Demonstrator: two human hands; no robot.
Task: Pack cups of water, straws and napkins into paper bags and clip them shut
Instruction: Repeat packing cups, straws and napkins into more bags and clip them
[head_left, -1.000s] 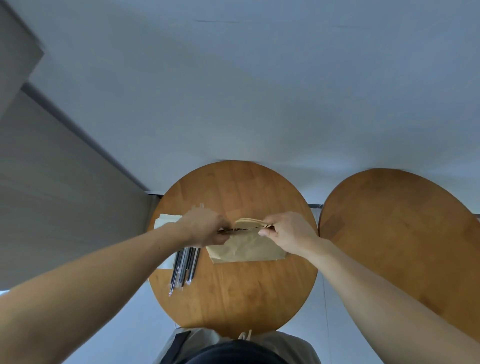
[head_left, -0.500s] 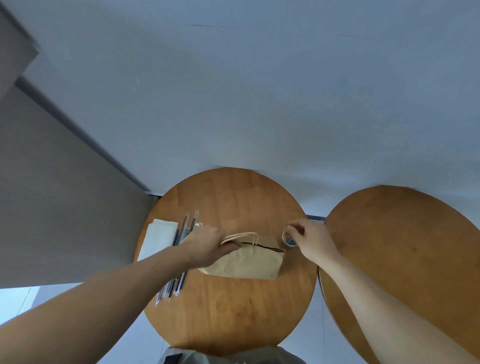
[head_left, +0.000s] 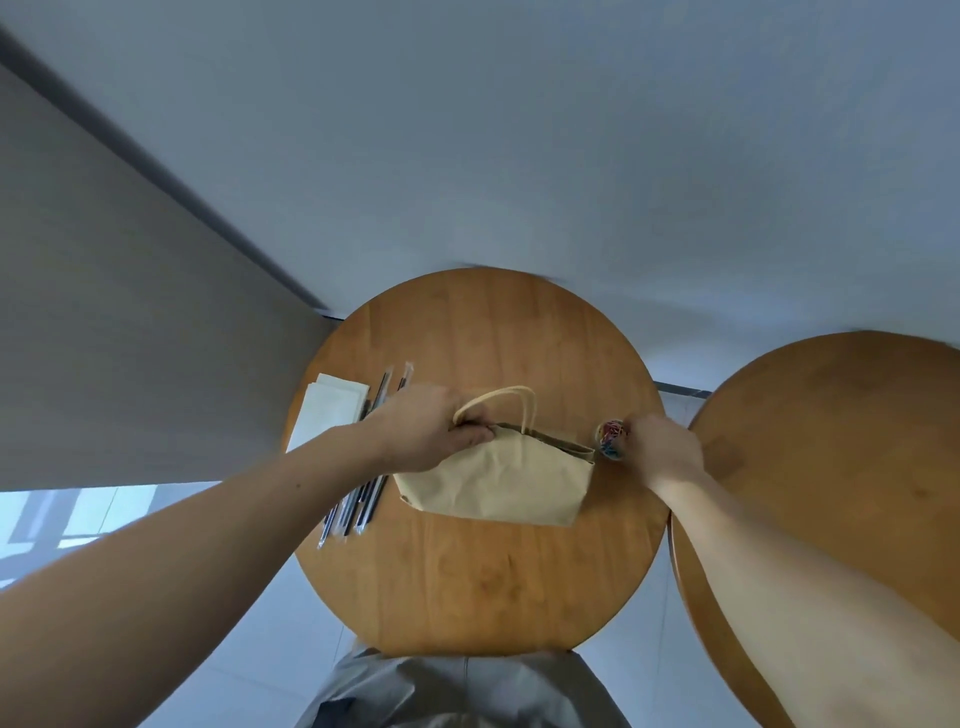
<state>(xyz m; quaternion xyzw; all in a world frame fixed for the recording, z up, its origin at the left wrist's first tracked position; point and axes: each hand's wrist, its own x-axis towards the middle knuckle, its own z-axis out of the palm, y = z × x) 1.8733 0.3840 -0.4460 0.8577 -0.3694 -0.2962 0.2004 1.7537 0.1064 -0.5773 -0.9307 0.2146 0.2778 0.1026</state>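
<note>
On the worktop (head_left: 493, 587), the left grip (head_left: 426, 431) pinches the bag (head_left: 498, 483) shut for clipping. The right grip (head_left: 662, 452) is at the clip cup (head_left: 609, 440); I cannot tell if it holds one.

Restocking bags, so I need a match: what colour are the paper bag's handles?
Pale cream handles, lighter than the tan bag; head view.

The left grip (head_left: 426, 426) covers the straws' (head_left: 358, 504) middle. The bag's (head_left: 498, 478) inside is hidden. The right grip (head_left: 662, 449) hides its own fingertips at a small cup (head_left: 609, 439), whose coloured contents are too small to tell. The second bench (head_left: 831, 467) runs off the right edge.
</note>
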